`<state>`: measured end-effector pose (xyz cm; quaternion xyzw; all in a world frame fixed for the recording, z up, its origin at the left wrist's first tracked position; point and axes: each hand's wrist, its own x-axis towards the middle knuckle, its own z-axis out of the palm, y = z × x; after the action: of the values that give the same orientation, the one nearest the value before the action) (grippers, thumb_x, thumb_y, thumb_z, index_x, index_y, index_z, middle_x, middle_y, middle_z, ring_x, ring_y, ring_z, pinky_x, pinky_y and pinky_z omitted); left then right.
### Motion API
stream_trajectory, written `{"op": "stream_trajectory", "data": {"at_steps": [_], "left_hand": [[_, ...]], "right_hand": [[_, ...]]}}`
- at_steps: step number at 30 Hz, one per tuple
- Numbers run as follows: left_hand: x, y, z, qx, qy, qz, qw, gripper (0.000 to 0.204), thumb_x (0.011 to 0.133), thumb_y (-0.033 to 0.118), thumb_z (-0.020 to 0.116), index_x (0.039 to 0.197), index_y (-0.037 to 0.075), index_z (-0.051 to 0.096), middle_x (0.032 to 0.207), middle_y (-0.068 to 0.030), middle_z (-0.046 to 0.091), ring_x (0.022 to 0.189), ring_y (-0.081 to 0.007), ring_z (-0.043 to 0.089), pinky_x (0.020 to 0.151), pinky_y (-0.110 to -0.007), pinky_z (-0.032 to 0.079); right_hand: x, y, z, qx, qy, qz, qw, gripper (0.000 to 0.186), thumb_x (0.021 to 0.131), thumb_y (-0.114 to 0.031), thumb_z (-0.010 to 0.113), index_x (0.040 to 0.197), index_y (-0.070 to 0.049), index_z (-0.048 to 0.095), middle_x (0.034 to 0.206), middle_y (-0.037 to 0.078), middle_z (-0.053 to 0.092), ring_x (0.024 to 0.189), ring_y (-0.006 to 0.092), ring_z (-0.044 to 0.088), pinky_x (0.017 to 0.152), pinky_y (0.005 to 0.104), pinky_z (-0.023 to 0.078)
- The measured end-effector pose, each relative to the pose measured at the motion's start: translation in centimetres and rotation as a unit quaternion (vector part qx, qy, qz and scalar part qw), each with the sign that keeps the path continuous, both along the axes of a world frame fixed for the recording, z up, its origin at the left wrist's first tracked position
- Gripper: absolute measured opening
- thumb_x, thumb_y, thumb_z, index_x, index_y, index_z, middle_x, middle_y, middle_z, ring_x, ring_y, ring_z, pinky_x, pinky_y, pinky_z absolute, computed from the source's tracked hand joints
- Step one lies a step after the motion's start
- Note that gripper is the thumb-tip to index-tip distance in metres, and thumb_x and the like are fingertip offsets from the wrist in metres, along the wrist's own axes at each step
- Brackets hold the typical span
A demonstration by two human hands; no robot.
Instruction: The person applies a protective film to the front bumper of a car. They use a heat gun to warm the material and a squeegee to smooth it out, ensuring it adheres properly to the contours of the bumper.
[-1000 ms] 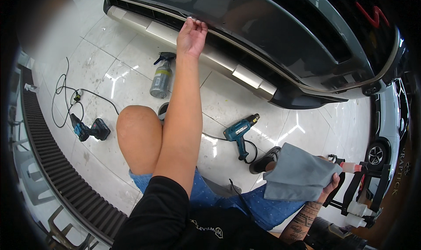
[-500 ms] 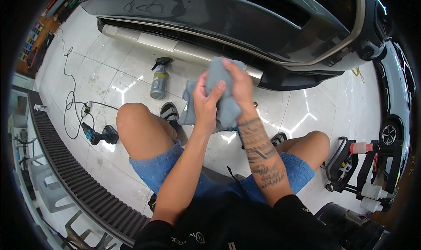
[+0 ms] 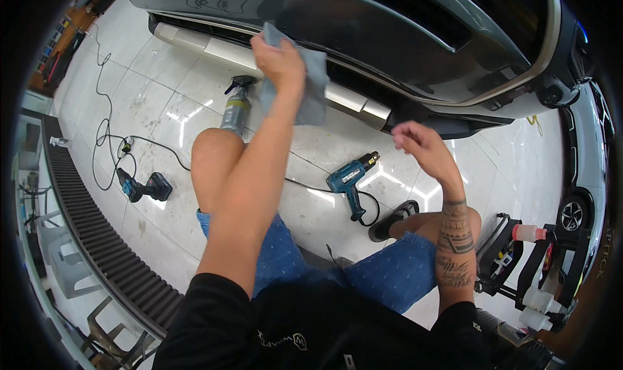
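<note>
My left hand (image 3: 279, 63) grips a grey cloth (image 3: 305, 94) up against the lower part of a dark grey car bumper (image 3: 415, 58), over its black grille and silver trim (image 3: 350, 100). My right hand (image 3: 418, 143) hangs in the air right of the cloth, fingers loosely curled and apart, holding nothing, just below the bumper's edge. On the tiled floor (image 3: 162, 234) a grey spray bottle (image 3: 235, 113) stands left of the cloth. A teal heat gun (image 3: 347, 178) lies below and left of my right hand, its cord trailing.
A cordless power tool (image 3: 143, 187) and loose cables lie at left, beside a long slatted drain grate (image 3: 97, 240) and grey plastic chairs (image 3: 65, 266). A black cart (image 3: 525, 279) with bottles is at lower right, near a white car (image 3: 581, 188). My bent knees surround the near floor.
The cloth went from my right hand into both hands, and is now in my left hand alone, raised to the bumper. My right hand has let go and moved to the right.
</note>
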<state>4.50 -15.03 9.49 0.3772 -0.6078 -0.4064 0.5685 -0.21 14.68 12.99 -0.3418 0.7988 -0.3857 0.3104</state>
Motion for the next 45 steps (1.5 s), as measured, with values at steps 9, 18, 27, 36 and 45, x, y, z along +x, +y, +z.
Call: {"op": "stream_trajectory", "data": {"at_steps": [9, 18, 27, 36, 45], "left_hand": [[1.0, -11.2, -2.7, 0.247, 0.221, -0.113, 0.937, 0.029, 0.075, -0.006, 0.065, 0.102, -0.007, 0.054, 0.092, -0.0148, 0.062, 0.075, -0.0226, 0.062, 0.066, -0.034, 0.05], [3.2, -17.0, -4.1, 0.029, 0.015, 0.055, 0.998, 0.026, 0.081, -0.001, 0.064, 0.106, -0.005, 0.062, 0.099, -0.0171, 0.066, 0.084, -0.0259, 0.063, 0.078, -0.034, 0.049], [0.3, -5.6, -6.4, -0.084, 0.01, -0.012, 0.996, 0.023, 0.083, 0.003, 0.065, 0.106, -0.002, 0.063, 0.098, -0.0133, 0.066, 0.089, -0.0216, 0.061, 0.081, -0.032, 0.047], [3.3, -7.7, -2.8, -0.189, -0.051, 0.046, 0.98, 0.025, 0.08, -0.003, 0.057, 0.105, -0.001, 0.06, 0.1, -0.0166, 0.06, 0.095, -0.0331, 0.057, 0.085, -0.04, 0.043], [-1.7, 9.6, -3.7, -0.179, -0.004, -0.049, 0.983, 0.028, 0.081, -0.003, 0.054, 0.109, -0.001, 0.058, 0.102, -0.0176, 0.055, 0.1, -0.036, 0.052, 0.085, -0.041, 0.041]], "right_hand": [[1.6, 2.1, -1.4, 0.135, 0.104, 0.078, 0.982, 0.018, 0.084, -0.017, 0.058, 0.086, 0.001, 0.063, 0.078, 0.017, 0.064, 0.07, 0.0297, 0.061, 0.067, 0.0355, 0.048], [2.1, 5.5, -0.6, 0.156, 0.128, 0.028, 0.979, 0.014, 0.083, -0.01, 0.056, 0.087, 0.002, 0.059, 0.076, 0.015, 0.063, 0.069, 0.0254, 0.061, 0.067, 0.0333, 0.048], [2.0, 5.9, -0.4, 0.146, 0.167, 0.011, 0.975, 0.021, 0.084, -0.019, 0.063, 0.084, 0.002, 0.061, 0.069, 0.017, 0.061, 0.063, 0.0294, 0.058, 0.061, 0.0373, 0.045], [2.9, 5.8, -0.7, 0.174, 0.16, 0.025, 0.971, 0.022, 0.087, -0.021, 0.062, 0.087, 0.001, 0.06, 0.07, 0.015, 0.061, 0.064, 0.0249, 0.057, 0.062, 0.0341, 0.046], [3.5, 9.0, 0.1, 0.142, 0.17, -0.016, 0.975, 0.023, 0.086, -0.023, 0.064, 0.086, 0.001, 0.06, 0.067, 0.014, 0.059, 0.06, 0.0258, 0.056, 0.058, 0.0346, 0.044]]}}
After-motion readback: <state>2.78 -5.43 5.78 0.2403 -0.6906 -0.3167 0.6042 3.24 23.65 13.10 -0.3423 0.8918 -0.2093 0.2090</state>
